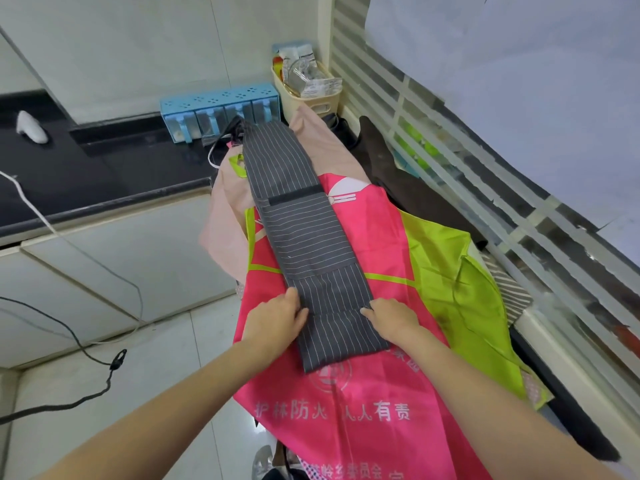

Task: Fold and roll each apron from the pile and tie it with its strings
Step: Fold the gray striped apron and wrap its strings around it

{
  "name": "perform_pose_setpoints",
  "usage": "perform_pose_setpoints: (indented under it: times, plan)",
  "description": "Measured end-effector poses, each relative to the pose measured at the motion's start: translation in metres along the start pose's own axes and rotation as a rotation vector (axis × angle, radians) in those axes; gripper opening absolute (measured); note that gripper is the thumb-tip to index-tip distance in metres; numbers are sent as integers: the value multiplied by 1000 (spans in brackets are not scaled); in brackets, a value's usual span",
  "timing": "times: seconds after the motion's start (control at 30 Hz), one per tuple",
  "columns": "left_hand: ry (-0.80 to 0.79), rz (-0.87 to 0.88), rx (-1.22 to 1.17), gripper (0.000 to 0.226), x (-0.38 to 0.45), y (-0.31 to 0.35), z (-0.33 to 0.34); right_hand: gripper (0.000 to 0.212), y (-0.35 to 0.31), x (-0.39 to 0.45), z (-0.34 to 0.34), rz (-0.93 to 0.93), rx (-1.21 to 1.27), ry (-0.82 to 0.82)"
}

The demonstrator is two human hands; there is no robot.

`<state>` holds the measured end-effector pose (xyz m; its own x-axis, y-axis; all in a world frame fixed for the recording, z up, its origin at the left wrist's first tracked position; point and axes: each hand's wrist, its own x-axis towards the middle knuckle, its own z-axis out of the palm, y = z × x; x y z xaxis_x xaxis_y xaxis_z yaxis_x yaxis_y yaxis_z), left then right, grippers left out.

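Note:
A grey pinstriped apron lies folded into a long narrow strip, running away from me on top of the pile. Its dark strings trail off the far end. Under it lies a pink apron with white printed characters and lime-green trim. My left hand rests on the strip's left edge near its close end, fingers straight. On the strip's right edge my right hand lies opposite, fingers flat on the cloth. The strip's near end lies flat, unrolled.
A pale pink apron and dark cloth lie deeper in the pile. At the back stand a blue spice box and a cream basket of packets. A black counter is left, a slatted window right. Cables cross the floor.

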<state>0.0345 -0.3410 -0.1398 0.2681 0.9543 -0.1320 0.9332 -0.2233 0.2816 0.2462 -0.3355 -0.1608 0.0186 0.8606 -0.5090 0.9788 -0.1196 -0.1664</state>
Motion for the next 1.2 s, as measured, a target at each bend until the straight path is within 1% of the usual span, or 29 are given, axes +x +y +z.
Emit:
perform_pose_setpoints:
  times: [0.03,0.07,0.1,0.13,0.17,0.2,0.27,0.33,0.37,0.43,0.5,0.53,0.57,0.6,0.63,0.67,0.73,0.8,0.83,0.87,0.9,0.97,1.03,1.1,1.13,1.17,1.2]
  plan:
    - [151,167,53,20,-2,2,1,40,0,1,1,-1,-6,9]
    - [219,358,87,19,-4,5,2,41,0,1,2,-5,-11,20]
    - [202,518,125,23,-5,6,8,41,1,1,2,-12,-9,38]
    - [148,625,167,33,-6,7,17,41,2,1,2,-20,0,60]
    - [67,648,207,45,-7,8,24,41,2,1,3,-30,16,81]
    - [-21,621,244,52,-8,11,28,41,1,1,1,-33,24,92]
    - [-156,549,332,57,-7,16,28,41,-1,1,1,-28,15,84]
    - [-294,440,417,62,-3,19,29,41,-3,0,1,-7,-5,103]
    - [-325,418,458,67,-1,20,27,40,-5,-3,2,-15,-38,160]
    - [-351,398,513,73,2,22,27,32,-6,-7,4,-132,-112,441]
    - [-371,388,513,77,3,23,26,34,0,-10,4,-336,-187,658]
    - [-367,385,511,78,2,22,27,38,4,-11,5,-470,-219,679]
    - [-355,390,507,79,1,22,29,41,10,-11,8,-597,-265,632]
    - [-346,397,503,80,-2,21,30,47,14,-13,11,-666,-326,537]
    - [-339,400,500,80,-4,21,31,55,16,-16,16,-675,-381,419]
    - [-336,401,507,80,-7,21,32,63,17,-18,19,-644,-417,312]
    - [-348,402,533,79,-11,20,34,77,17,-17,23,-547,-486,150]
    - [-374,414,572,83,-14,19,32,82,8,-16,18,-469,-542,24]
    - [-390,419,580,85,-14,16,30,80,3,-15,14,-465,-547,-2]
    - [-405,413,550,84,-14,14,27,74,1,-11,12,-458,-487,-10]
    - [-416,389,469,81,-11,11,24,64,1,-7,8,-440,-360,7]
    - [-427,285,154,64,-3,2,13,39,1,3,-5,-372,-87,28]
    - [-451,137,-222,39,7,-13,2,8,3,6,-22,-292,155,-11]
    - [-497,-30,-632,23,11,-31,-1,11,4,5,-33,-211,438,-128]
    - [-517,-127,-831,20,9,-38,-2,7,2,4,-34,-165,598,-178]
    - [-521,-216,-975,18,7,-44,-2,3,0,1,-33,-126,710,-192]
    - [-516,-278,-1057,17,6,-50,0,6,-1,2,-30,-104,757,-180]
